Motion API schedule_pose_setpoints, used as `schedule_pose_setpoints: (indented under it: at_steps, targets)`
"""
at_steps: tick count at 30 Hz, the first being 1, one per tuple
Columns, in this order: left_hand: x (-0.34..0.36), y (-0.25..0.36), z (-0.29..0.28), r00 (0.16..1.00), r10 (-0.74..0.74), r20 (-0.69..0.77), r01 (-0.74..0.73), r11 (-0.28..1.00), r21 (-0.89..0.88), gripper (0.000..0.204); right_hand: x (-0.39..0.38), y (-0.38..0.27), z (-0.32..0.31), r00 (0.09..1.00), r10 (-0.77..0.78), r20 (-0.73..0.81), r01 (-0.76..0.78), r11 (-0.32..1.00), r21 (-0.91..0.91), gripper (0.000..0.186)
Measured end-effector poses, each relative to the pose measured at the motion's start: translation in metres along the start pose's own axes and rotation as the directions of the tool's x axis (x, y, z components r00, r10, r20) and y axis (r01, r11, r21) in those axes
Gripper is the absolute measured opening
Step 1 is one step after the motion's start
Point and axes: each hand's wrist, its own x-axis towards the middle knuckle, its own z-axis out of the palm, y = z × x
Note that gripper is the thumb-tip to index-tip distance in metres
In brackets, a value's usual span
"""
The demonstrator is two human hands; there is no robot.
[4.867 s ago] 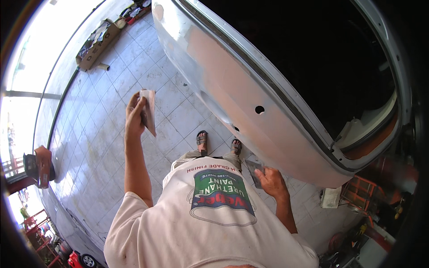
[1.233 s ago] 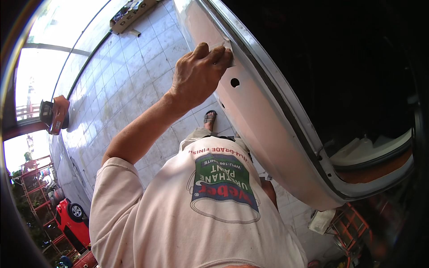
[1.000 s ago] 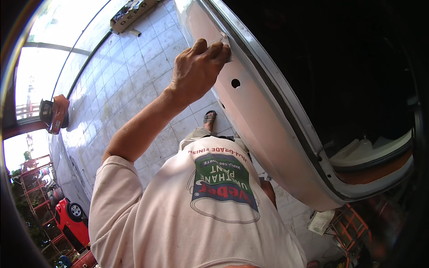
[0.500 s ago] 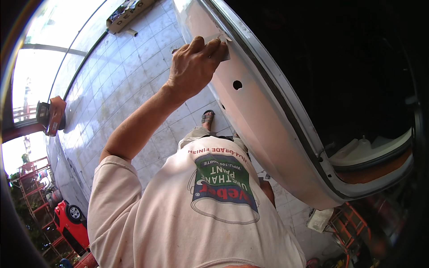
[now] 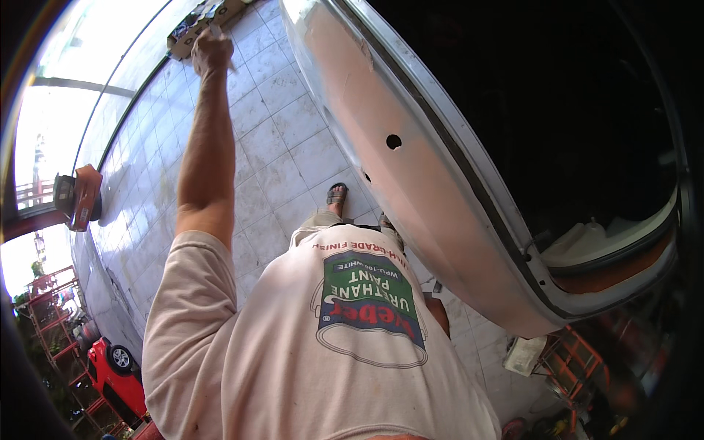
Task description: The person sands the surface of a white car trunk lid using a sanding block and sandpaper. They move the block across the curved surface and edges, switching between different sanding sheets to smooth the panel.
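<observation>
My left hand is stretched far forward over the floor, closed and blurred by motion. A thin pale edge pokes out beside its fingers, seemingly the flat scraper. Below it on the right runs a vehicle's body panel, coated in pinkish filler with a round dark hole. Near the panel's top is a small rough patch. Of my right arm only a part shows beside my shirt. A small greyish flat thing is by it; the right hand's fingers are hidden.
A cardboard box of odds and ends lies at the far left, just past my left hand. An orange-brown car part stands at the left edge. A red car is at lower left, an orange metal frame at lower right.
My left hand has left the panel and swung forward and left toward the cardboard box. The upper panel is uncovered. My right arm has hardly moved.
</observation>
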Motion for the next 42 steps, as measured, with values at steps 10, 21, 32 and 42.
schedule_pose_setpoints:
  at_steps: [10,21,32,42]
  targets:
    - [-0.157,0.071,-0.092,0.614,0.685,0.392,-0.271,0.649,-0.711,0.054,-0.036,-0.003,0.026,0.989,0.043,-0.141,-0.029,0.995,0.1,0.055]
    - [-0.168,0.116,-0.082,0.236,0.934,0.269,-0.649,0.357,-0.671,0.051,-0.054,-0.061,0.025,0.965,0.241,-0.101,-0.205,0.938,0.28,0.04]
    - [-0.155,0.131,-0.064,0.097,0.974,0.203,-0.741,0.207,-0.638,0.049,-0.043,-0.055,0.049,0.969,0.245,-0.04,-0.232,0.952,0.2,0.041]
    - [-0.088,0.069,-0.075,0.468,0.868,0.165,-0.577,0.442,-0.687,0.029,-0.042,-0.063,0.055,0.966,0.257,-0.031,-0.248,0.955,0.164,0.042]
